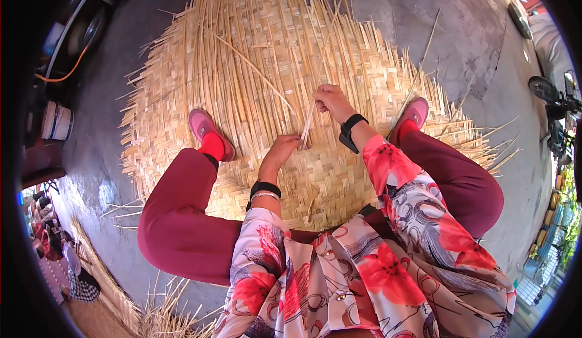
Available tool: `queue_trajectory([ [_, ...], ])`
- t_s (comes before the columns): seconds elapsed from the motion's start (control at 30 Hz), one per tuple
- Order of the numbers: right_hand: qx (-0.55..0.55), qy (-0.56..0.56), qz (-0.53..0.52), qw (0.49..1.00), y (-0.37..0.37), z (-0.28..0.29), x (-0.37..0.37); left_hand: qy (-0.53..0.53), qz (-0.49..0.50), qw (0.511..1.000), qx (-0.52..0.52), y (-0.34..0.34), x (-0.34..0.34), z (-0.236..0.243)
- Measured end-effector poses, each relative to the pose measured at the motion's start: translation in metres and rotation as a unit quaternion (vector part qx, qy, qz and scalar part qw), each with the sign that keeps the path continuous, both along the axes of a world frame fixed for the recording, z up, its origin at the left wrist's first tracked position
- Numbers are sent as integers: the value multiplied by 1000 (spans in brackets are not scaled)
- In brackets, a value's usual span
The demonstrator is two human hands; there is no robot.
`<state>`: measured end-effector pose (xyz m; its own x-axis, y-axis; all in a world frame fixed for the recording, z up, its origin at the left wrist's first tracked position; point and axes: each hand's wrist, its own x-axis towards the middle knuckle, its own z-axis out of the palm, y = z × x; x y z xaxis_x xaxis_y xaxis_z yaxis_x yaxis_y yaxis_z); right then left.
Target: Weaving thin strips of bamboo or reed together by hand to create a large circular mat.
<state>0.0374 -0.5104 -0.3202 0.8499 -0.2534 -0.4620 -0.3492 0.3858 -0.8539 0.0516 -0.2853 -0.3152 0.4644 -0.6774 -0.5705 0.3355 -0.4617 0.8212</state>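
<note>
A large woven bamboo mat (297,186) lies on the grey floor between and under my feet. Toward its far side, many long loose strips (248,41) run lengthwise over the weave. A pale, flat bamboo strip (308,122) stretches between my hands. My right hand (332,100) pinches its upper end, farther from me. Nearer and lower, the fingers of my left hand (282,154) are closed on the strip's other end, close to the mat. One thin strip (248,62) slants across the others left of my hands.
My pink shoes (209,133) rest on the mat at either side. Strip ends stick out around its edge. More loose strips (173,311) lie behind me at lower left. A white bucket (57,121) stands left, a two-wheeler (558,105) right. Other people (70,259) are at far lower left.
</note>
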Motion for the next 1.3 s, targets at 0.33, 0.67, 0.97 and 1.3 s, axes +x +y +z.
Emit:
queue_trajectory([
  [0.33, -75, -74, 111, 988, 12, 62, 4, -90, 165, 973, -131, -37, 6, 45],
  [0.67, -80, -63, 80, 992, 29, 67, -2, -77, 99, 980, -151, -24, 11, 65],
  [0.97, -37, -102, 99, 989, 20, 87, 3, -118, 178, 967, -142, -31, 2, 82],
  [1.3, -114, -117, 183, 969, 26, 101, 6, -345, 216, 913, -34, -39, -7, 90],
])
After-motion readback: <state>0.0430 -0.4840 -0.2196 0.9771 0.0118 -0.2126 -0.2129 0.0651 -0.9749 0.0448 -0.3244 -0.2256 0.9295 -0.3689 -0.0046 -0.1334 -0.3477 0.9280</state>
